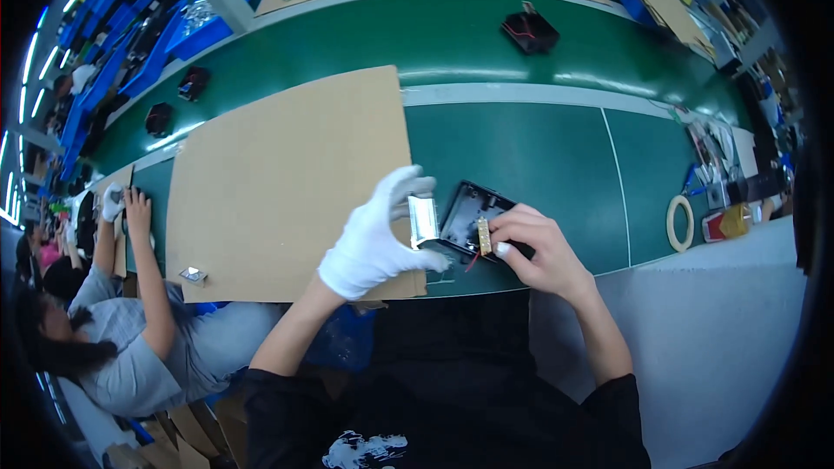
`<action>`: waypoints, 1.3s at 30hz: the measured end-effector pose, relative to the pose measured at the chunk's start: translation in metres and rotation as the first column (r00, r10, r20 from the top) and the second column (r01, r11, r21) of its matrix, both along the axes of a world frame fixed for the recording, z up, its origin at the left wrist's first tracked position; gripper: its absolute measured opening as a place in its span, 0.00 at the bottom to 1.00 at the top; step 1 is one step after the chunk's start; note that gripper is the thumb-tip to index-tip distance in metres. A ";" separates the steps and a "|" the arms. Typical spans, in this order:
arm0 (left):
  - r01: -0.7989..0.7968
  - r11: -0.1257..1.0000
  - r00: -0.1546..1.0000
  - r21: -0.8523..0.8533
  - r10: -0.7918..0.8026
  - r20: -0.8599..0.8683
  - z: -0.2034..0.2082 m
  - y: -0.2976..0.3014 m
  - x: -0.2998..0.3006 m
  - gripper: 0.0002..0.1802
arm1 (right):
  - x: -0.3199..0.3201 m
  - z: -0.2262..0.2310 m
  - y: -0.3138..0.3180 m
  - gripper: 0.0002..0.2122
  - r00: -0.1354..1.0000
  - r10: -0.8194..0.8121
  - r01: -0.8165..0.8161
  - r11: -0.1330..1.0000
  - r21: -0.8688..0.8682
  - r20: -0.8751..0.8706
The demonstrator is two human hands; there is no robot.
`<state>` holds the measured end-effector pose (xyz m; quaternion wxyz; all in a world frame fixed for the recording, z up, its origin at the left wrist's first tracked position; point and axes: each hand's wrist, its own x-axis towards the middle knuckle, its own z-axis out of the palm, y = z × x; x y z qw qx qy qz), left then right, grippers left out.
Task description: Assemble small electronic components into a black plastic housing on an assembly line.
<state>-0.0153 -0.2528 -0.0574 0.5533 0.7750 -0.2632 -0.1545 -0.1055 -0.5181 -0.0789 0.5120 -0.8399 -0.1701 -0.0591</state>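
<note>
My left hand [369, 234], in a white glove, curves its fingers and thumb around a shiny silver metal piece [423, 221], close to the cardboard's right edge. Just right of it is an open black plastic housing [469, 206], its hollow inside facing up. My bare right hand [543, 252] pinches a small brass-coloured block [484, 236] at the housing's near right side. A short red wire [473, 262] shows below that block. My right fingers cover part of the housing, and whether the block touches it I cannot tell.
A large cardboard sheet [287, 182] covers the green table left of centre, a small metal piece [193, 275] on its near corner. Black housings [530, 32] sit on the far green strip. Right lies a tape roll [680, 223]. A co-worker [130, 347] sits at left.
</note>
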 end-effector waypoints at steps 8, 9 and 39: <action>0.205 0.978 0.977 0.045 -0.202 -0.072 -0.012 -0.033 0.004 0.58 | 0.002 0.009 0.004 0.07 0.999 -0.016 0.022 0.985 -0.172 0.035; 0.199 0.979 0.977 0.046 -0.195 -0.084 -0.008 -0.033 0.003 0.56 | 0.003 0.008 0.005 0.07 0.999 -0.018 0.027 0.982 -0.187 0.048; 0.249 0.965 0.948 -0.078 -0.227 0.224 -0.038 -0.062 0.006 0.54 | -0.003 0.017 0.010 0.08 0.992 -0.093 0.111 0.966 -0.233 0.089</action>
